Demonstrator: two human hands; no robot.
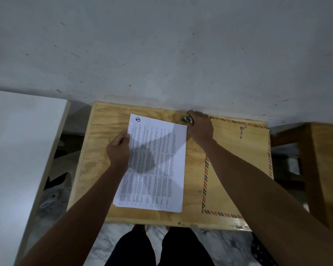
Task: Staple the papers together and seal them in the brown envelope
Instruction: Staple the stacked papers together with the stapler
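A stack of printed white papers (158, 166) lies in the middle of the wooden table (96, 150). My left hand (118, 150) grips the stack's left edge near its top. My right hand (200, 127) is closed around a small green and black stapler (187, 120) at the papers' top right corner, by the table's far edge. The brown envelope (238, 160), bordered with red and dark stripes and fitted with a string clasp (242, 131), lies flat to the right of the papers, partly under my right forearm.
The table's far edge meets a grey wall (161, 54). A white surface (17, 150) stands to the left and a wooden stool or bench (323, 160) to the right. My legs (158, 248) stand at the table's near edge.
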